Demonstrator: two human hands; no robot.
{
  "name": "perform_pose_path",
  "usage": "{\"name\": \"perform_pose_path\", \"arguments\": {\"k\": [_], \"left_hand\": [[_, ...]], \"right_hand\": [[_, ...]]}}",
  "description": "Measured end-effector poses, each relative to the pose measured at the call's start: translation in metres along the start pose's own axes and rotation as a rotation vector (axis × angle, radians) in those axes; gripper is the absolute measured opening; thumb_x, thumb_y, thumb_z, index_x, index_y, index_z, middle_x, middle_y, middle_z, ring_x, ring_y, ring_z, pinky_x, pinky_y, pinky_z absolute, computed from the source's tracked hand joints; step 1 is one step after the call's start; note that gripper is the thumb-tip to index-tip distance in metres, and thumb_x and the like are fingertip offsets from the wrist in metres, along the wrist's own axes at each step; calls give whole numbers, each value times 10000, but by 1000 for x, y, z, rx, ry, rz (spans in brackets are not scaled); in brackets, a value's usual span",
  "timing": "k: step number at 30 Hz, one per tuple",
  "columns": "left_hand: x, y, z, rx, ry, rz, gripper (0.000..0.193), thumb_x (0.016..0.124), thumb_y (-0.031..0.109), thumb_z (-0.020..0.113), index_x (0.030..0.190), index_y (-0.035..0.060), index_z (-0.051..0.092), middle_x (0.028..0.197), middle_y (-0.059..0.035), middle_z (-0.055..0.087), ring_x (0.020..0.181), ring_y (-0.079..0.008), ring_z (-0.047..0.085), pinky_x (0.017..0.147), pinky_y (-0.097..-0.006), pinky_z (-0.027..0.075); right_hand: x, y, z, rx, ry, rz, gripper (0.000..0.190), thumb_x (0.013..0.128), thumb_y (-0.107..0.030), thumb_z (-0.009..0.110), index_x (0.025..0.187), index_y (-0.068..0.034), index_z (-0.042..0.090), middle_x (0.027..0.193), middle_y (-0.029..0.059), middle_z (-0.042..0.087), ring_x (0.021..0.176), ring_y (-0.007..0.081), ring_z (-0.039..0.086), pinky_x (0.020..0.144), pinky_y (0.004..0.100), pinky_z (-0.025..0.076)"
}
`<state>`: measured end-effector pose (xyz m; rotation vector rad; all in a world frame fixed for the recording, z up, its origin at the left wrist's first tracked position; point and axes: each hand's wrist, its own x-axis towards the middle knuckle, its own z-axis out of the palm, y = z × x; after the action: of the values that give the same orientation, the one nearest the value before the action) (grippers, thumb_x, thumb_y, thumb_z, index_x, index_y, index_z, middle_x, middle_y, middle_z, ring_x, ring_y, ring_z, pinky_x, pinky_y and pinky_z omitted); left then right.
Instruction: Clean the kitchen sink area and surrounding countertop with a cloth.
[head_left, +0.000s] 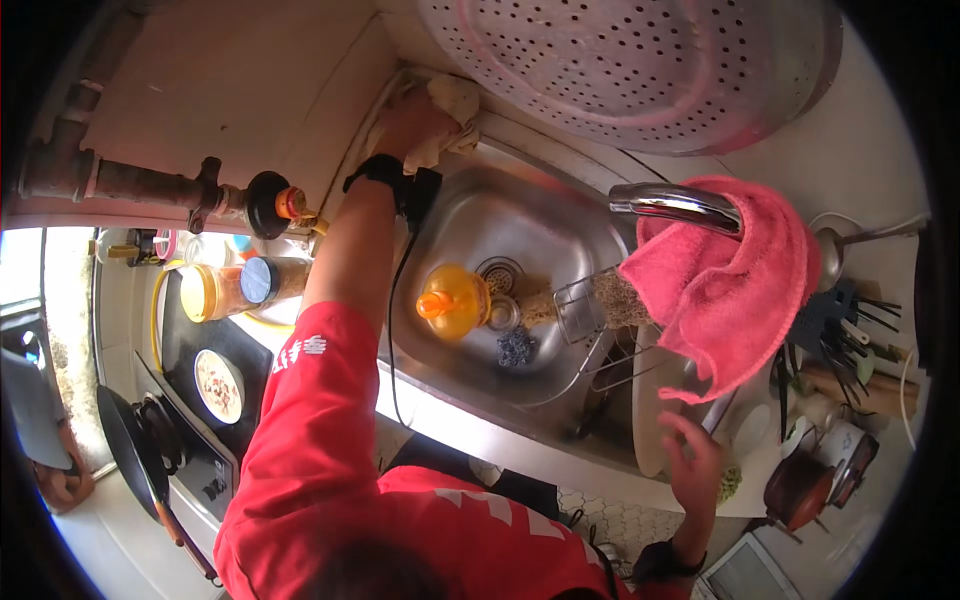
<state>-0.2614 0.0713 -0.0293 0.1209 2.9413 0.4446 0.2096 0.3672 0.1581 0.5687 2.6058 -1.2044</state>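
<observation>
At the sink's back left corner, my left hand (415, 124) presses a pale cloth (454, 97) against the ledge by the wall. Much of the cloth lies under the palm, and the forearm stretches over the sink's left side. My right hand (694, 465) is at the right front, its fingers apart and holding nothing. It is beside the edge of a pale board (651, 420); I cannot tell whether they touch. In the stainless steel sink (517, 199) stand an orange bottle (459, 304) and a dark scouring pad (516, 347) near the drain (499, 276).
A pink towel (727, 277) hangs over the chrome faucet (675, 201). A wire rack (579, 311) holds a brown scrubber (619, 298). A large perforated metal pot (622, 60) is behind the sink. Left are a gas stove with a bowl of food (219, 385), a wok (127, 442) and jars (211, 291).
</observation>
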Motion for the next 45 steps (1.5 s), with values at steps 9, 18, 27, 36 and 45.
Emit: {"name": "perform_pose_path", "arguments": {"k": [9,18,27,36,45], "left_hand": [[-15,15,-1,57,80,207,554,537,345,752,1049,149,675,1102,-100,660,1080,-339,593,903,-534,443],[-30,53,1,221,-61,422,516,549,251,722,1031,81,654,976,-169,668,943,-371,627,840,-436,491],[-41,82,27,-220,101,848,420,555,208,713,964,117,684,953,-157,679,942,-357,635,828,-428,498],[-68,53,-22,-764,-432,784,608,613,235,821,1152,58,601,1076,-114,664,976,-228,640,892,-331,480],[-109,-10,-49,-1257,-633,428,451,768,125,768,1171,28,591,1115,-56,640,989,-153,617,888,-302,497]], "right_hand": [[-10,7,12,15,-10,61,263,827,-60,613,1080,-1,655,996,119,690,898,196,637,817,307,481],[-12,11,19,-15,-13,26,265,836,-65,614,1092,0,642,1030,128,685,955,237,648,852,322,477],[-29,-4,18,-36,40,57,256,844,-51,615,1096,-8,639,1029,137,680,969,247,646,862,331,482],[-16,-33,43,-15,-2,-169,257,839,-65,641,1093,-25,641,1017,145,671,935,304,641,819,351,497],[52,-99,116,203,-69,-569,253,861,-107,619,1108,-53,619,1028,139,659,915,316,634,790,391,509]]}}
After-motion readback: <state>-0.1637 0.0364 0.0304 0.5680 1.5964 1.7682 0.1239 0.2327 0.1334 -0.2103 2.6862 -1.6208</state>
